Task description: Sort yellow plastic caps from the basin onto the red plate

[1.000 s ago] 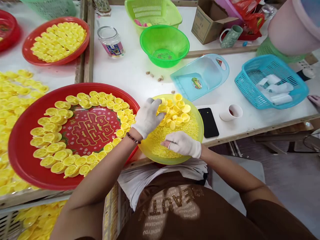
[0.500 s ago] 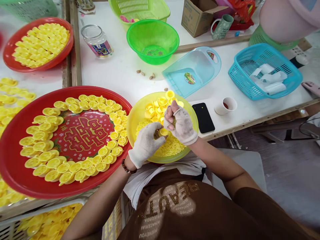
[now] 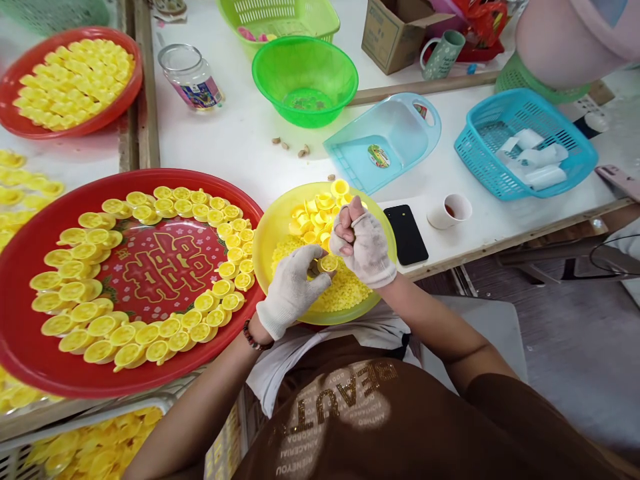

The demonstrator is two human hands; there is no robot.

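Note:
My left hand [image 3: 293, 283], in a white fingerless glove, pinches a small yellow plastic cup [image 3: 328, 264] over a yellow bowl [image 3: 261, 230]. Beside it, my right hand [image 3: 364, 243], gloved the same way, is curled closed with thumb against fingers; anything inside is hidden. Below both hands, the bowl holds many tiny yellow pieces [image 3: 343, 293] and a heap of loose yellow cups [image 3: 315, 217] at its far side. To the left, a large red tray [image 3: 115, 383] carries rings of similar yellow cups [image 3: 130, 355] with small parts inside.
Beyond the bowl lie a clear blue scoop [image 3: 400, 137] and a green basin [image 3: 305, 67]. At right are a black phone [image 3: 406, 233], a paper cup [image 3: 450, 211] and a blue basket [image 3: 525, 183]. A glass jar [image 3: 193, 77] and another red tray [image 3: 139, 73] stand at back left.
The cup at my left fingertips shows more fully, its opening facing up. My right hand has shifted slightly, still closed. The view has moved a little.

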